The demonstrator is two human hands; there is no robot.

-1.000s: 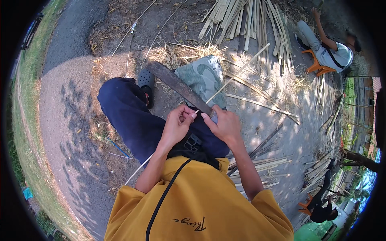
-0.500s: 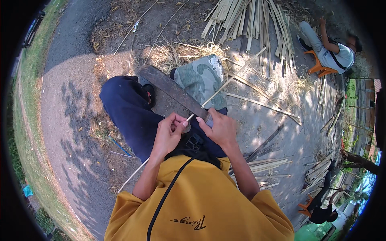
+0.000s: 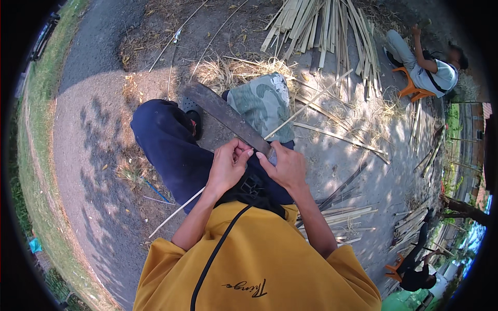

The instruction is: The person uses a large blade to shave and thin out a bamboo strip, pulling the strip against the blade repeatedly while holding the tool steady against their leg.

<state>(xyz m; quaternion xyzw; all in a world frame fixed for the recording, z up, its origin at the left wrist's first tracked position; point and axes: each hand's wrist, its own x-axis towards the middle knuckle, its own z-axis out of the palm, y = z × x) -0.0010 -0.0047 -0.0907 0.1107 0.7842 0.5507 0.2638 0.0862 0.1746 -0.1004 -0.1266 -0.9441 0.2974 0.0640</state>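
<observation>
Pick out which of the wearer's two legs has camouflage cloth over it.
The right leg: green-grey camouflage cloth covers its knee, beyond the right hand, which grips the dark blade. The left leg is plain navy.

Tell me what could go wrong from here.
The left hand has its fingertips close to the blade, so a slip might nick them. The right hand has its thumb near the blade too, and could get cut. The strip is thin and sticks out to both sides of the hands, so an end might snag.
</observation>
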